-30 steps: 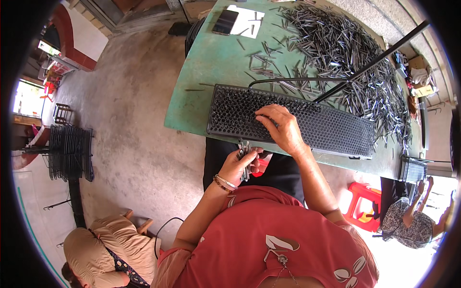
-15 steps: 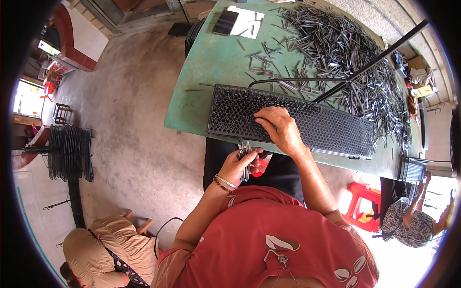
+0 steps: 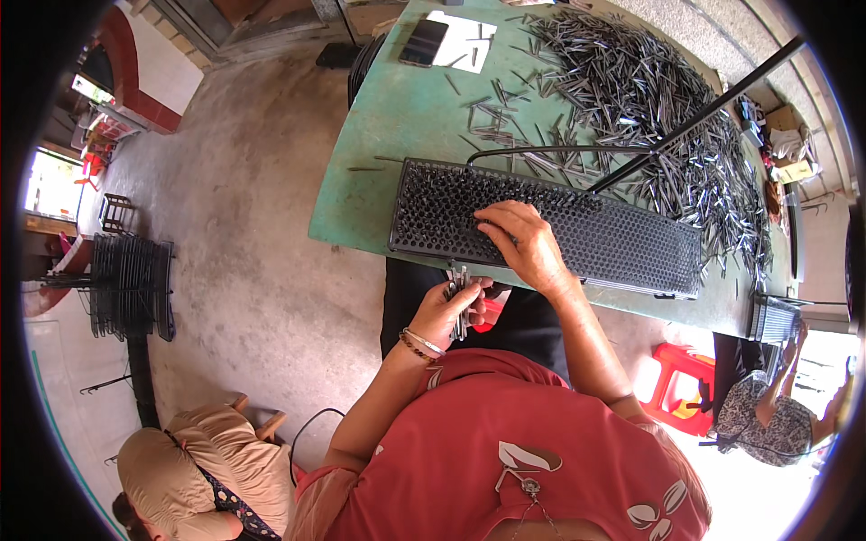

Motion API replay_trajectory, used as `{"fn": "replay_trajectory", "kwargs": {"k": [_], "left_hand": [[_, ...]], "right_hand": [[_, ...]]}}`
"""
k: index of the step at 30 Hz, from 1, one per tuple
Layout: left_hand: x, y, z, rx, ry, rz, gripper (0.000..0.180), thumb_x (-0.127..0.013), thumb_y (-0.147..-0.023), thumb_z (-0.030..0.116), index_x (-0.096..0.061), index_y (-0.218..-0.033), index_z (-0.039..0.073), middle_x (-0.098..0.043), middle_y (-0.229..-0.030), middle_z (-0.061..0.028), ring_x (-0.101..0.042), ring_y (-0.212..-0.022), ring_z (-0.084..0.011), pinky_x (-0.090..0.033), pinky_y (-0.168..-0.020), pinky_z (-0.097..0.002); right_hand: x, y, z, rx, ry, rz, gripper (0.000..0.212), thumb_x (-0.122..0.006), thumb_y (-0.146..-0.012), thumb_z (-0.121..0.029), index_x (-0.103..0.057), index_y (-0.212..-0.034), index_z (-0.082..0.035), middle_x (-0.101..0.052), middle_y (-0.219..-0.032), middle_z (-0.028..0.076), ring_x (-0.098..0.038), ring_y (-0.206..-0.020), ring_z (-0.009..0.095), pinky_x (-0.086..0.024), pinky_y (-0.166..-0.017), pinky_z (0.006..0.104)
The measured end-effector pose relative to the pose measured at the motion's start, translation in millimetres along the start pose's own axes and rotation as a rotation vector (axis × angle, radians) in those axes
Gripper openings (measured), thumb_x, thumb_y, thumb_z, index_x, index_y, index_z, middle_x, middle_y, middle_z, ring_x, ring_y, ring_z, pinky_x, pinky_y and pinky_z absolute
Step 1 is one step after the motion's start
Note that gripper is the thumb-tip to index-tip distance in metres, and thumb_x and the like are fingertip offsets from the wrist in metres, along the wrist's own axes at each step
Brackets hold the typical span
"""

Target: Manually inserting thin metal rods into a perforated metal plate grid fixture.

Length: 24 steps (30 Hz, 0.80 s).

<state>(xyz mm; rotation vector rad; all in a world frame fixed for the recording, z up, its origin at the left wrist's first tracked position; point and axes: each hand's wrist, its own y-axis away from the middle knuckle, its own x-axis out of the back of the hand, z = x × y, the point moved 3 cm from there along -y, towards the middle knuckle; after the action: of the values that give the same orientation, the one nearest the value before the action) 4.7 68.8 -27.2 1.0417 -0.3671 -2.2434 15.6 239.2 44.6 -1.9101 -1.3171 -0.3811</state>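
A long black perforated tray lies along the near edge of the green table. Short dark pieces fill many holes in its left part, while the right part shows open rows of holes. Over the middle of the tray, my right hand has thumb and fingertips pinched together at the holes; whatever they hold is too small to make out. Below the front edge, my left hand is closed round a bundle of thin metal strips, which stick out above and below the thumb.
A large heap of metal strips covers the far right of the green table. A black rod slants over it. A phone and white paper sit at the far left. A red stool and other people are nearby.
My right hand has shifted very slightly left over the tray, its fingertips still pinched. My left hand keeps its bundle of strips in nearly the same place.
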Motion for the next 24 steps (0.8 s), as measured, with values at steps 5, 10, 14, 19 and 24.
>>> {"fn": "replay_trajectory", "kwargs": {"k": [5,10,14,19,24], "left_hand": [[-1.9,0.6,-0.7,-0.003,0.005,0.000,0.023,-0.057,-0.092,0.020,-0.061,-0.105,0.001,-0.061,-0.078,-0.0025,-0.058,-0.066,-0.0103,-0.049,-0.059,-0.0227],[-6.2,1.5,1.3,-0.011,0.010,-0.015,0.022,-0.058,-0.092,0.019,-0.061,-0.103,0.001,-0.061,-0.079,-0.0034,-0.058,-0.067,-0.0111,-0.049,-0.059,-0.0241],[-3.5,-0.6,-1.2,0.012,0.041,-0.022,0.019,-0.057,-0.091,0.015,-0.060,-0.102,-0.001,-0.061,-0.079,-0.0045,-0.058,-0.067,-0.0124,-0.049,-0.060,-0.0259],[-1.4,-3.4,-3.9,0.032,0.045,-0.006,0.017,-0.056,-0.090,0.013,-0.059,-0.101,0.000,-0.060,-0.081,-0.0054,-0.059,-0.070,-0.0143,-0.051,-0.064,-0.0293],[-16.0,3.0,2.2,0.143,0.235,0.011,0.022,-0.054,-0.092,0.014,-0.059,-0.110,0.003,-0.062,-0.085,-0.0060,-0.063,-0.075,-0.0166,-0.056,-0.071,-0.0330]], "right_hand": [[-2.3,-0.8,-1.4,-0.009,0.002,0.017,0.017,-0.066,-0.081,-0.010,-0.066,-0.097,-0.003,-0.065,-0.096,0.012,-0.061,-0.092,0.029,-0.046,-0.081,0.0361],[-0.3,-0.6,-2.8,0.013,0.057,0.012,0.018,-0.066,-0.081,-0.007,-0.066,-0.098,-0.003,-0.065,-0.095,0.012,-0.062,-0.090,0.029,-0.047,-0.080,0.0354],[2.6,-0.5,-4.0,-0.109,-0.048,0.161,0.019,-0.066,-0.080,-0.004,-0.066,-0.099,-0.002,-0.065,-0.093,0.012,-0.063,-0.087,0.027,-0.049,-0.077,0.0337],[1.9,4.8,4.1,-0.143,-0.006,0.222,0.021,-0.067,-0.080,-0.002,-0.066,-0.100,-0.002,-0.066,-0.093,0.012,-0.064,-0.084,0.025,-0.050,-0.075,0.0311],[-5.1,11.1,9.3,-0.127,0.022,0.254,0.020,-0.068,-0.079,-0.004,-0.067,-0.099,-0.004,-0.067,-0.093,0.011,-0.064,-0.085,0.024,-0.050,-0.075,0.0325]]}}
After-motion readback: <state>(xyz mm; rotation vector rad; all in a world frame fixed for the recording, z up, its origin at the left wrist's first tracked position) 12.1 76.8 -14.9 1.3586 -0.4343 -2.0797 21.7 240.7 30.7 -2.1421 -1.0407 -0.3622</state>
